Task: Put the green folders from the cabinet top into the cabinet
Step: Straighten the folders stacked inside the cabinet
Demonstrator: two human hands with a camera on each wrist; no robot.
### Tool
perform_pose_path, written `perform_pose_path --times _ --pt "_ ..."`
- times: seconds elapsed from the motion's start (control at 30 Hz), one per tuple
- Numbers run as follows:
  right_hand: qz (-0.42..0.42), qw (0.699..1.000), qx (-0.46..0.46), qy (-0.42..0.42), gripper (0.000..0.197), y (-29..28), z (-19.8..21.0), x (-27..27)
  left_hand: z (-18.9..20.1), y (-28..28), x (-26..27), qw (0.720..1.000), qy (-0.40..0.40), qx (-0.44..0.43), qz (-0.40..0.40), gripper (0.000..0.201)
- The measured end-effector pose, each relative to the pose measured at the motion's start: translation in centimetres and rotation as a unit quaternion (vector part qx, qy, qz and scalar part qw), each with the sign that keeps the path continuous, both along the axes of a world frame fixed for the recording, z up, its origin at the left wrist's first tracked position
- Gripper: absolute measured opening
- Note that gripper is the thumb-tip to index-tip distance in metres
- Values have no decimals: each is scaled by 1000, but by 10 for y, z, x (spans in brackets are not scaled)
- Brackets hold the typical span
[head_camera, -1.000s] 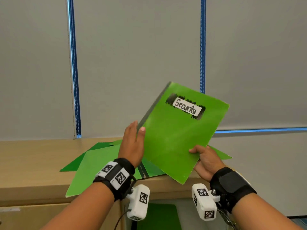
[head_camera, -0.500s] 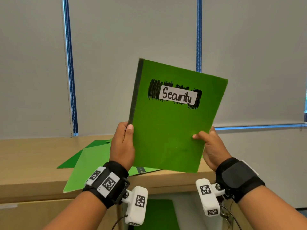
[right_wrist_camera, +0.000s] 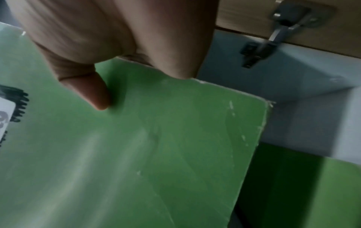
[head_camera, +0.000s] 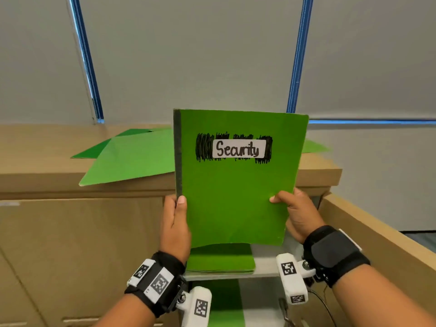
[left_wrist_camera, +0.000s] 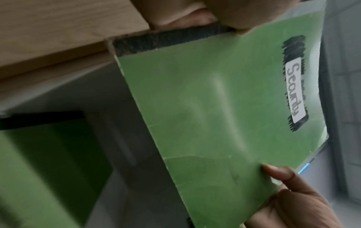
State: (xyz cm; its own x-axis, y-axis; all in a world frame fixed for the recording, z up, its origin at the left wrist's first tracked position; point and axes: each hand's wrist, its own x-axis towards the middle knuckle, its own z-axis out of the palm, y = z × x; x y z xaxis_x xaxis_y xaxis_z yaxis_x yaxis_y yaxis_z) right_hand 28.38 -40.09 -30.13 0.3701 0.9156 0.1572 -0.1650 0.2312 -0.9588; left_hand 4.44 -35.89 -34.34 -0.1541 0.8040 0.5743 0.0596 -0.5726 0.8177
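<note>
Together, the left hand [head_camera: 175, 223] and right hand [head_camera: 298, 214] gripped the upright Security folder [head_camera: 236, 197], their grips pinching its lower side edges.

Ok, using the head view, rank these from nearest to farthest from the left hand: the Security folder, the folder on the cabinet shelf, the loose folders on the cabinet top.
1. Security folder: gripped by the left hand at its dark spine.
2. Folder on the cabinet shelf: just below and right of that hand.
3. Loose folders on the cabinet top: above and behind, to the left.
</note>
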Motion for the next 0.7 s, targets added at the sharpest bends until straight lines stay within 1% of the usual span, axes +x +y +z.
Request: perform_pose_path --times 0.1,0.17,0.27,0.33,0.47,0.57,0.63,0.67,0.7 --pt "11 999 -46 1 26 10 -47 -2 -49 2 -2 999 12 -45 10 34" --pt "8 997 -75 1 20 17 -73 -4 -79 7 -1 998 10 -61 19 33" --pt "-3 994 -112 9 24 29 -103 -2 -116 16 3 996 5 -86 29 36" --pt "-3 990 -140 1 20 41 -125 1 -138 20 7 994 13 -104 42 35" --pt "-14 985 -174 8 25 63 -161 6 -167 36 12 989 38 -123 67 34" --pt "6 984 -178 3 25 73 -167 9 -178 50 13 987 52 -136 64 32" --pt "19 984 -175 -3 44 78 -166 13 -184 60 17 984 64 -155 59 33" --pt "30 984 -175 -18 25 81 -169 17 -187 64 20 981 73 -168 58 34" --pt "34 982 -183 -30 26 85 -173 20 -190 68 22 978 84 -181 54 34"
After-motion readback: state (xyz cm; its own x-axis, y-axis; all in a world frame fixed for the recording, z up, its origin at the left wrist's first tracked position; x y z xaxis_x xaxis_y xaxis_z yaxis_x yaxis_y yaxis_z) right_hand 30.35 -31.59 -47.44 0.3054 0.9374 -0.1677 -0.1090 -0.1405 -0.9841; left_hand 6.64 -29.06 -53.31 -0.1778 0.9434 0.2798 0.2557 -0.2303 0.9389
